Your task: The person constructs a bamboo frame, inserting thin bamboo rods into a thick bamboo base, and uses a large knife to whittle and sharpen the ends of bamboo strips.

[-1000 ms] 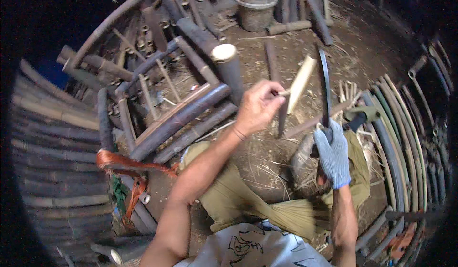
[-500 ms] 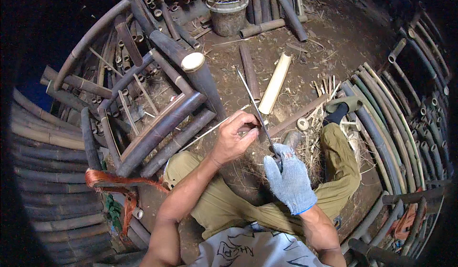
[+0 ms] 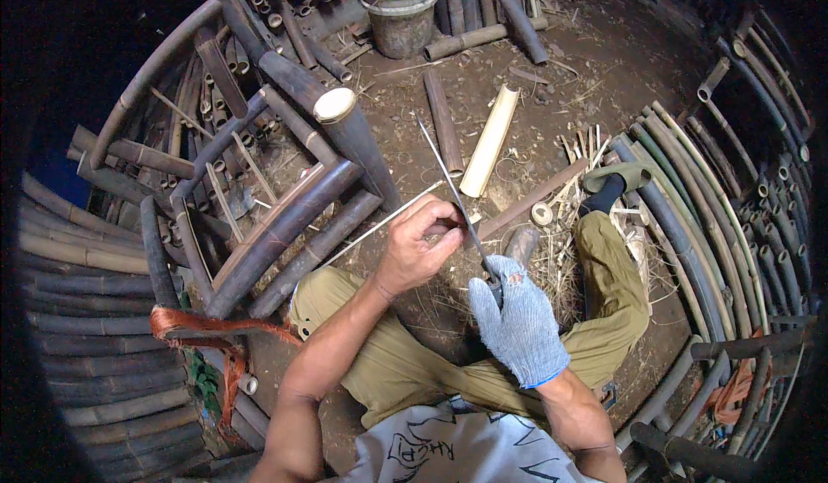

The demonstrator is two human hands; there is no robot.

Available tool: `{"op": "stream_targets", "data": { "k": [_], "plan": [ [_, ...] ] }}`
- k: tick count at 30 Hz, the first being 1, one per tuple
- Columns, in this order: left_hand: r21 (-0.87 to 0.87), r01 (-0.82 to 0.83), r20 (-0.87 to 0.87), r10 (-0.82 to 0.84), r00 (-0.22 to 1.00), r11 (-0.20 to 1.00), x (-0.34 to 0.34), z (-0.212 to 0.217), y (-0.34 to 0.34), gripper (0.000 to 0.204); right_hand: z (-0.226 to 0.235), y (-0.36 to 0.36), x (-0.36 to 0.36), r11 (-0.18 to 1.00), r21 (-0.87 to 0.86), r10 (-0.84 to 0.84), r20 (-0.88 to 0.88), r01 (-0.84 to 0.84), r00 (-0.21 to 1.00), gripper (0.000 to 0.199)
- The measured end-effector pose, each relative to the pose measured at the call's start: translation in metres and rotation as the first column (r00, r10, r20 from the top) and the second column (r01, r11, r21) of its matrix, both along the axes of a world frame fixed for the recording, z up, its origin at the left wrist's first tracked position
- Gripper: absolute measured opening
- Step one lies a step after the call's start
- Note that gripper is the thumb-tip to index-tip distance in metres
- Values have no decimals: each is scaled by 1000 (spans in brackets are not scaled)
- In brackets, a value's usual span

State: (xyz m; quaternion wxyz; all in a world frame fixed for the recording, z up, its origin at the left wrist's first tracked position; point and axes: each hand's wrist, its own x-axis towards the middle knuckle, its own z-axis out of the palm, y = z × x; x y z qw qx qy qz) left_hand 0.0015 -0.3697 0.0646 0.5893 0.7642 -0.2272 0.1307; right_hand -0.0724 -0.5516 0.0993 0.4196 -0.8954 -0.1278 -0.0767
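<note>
My bare left hand (image 3: 421,243) is closed, thumb against fingers, around the near end of a brown bamboo slat (image 3: 535,197). The slat runs out to the upper right, past the blade. In a light blue knitted glove, my right hand (image 3: 520,321) is wrapped around the handle of a long, thin-bladed knife (image 3: 447,171). Its blade points up and to the left, crossing the slat close beside my left fingertips. Whether the edge bites into the slat, I cannot tell. Most of the knife's handle is hidden by the glove.
A dark bamboo chair frame (image 3: 289,224) stands at left. Ahead lie a pale split bamboo piece (image 3: 490,142) and a dark one (image 3: 442,121), before a bucket (image 3: 404,30). Bamboo poles (image 3: 690,216) line the right. Shavings (image 3: 561,259) surround a grey rounded piece (image 3: 522,246).
The whole view has shifted slightly. My hands, the knife and the slat keep nearly the same arrangement, with the gloved hand a touch further up and left in the picture.
</note>
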Motion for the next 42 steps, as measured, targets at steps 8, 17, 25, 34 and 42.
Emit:
{"op": "stream_targets", "data": {
  "k": [8,17,25,34,42],
  "plan": [
    [452,-363,342,218,914,815,-7,120,0,26,8,-9,14,992,-123,-33,-105,19,994,26],
    [749,34,94,-156,983,662,89,38,-66,58,-9,-11,35,982,-177,10,-286,-64,958,31],
    [649,-208,326,-20,945,732,124,37,-67,64,1,-37,75,771,-637,-10,3,9,1000,32],
    [768,637,-624,150,767,-63,61,-2,51,23,-48,-94,87,939,-289,-227,-102,189,969,31],
    [823,432,-539,269,798,369,-6,-2,112,29,-69,-74,75,979,-125,-167,-60,158,984,38]
  ]
}}
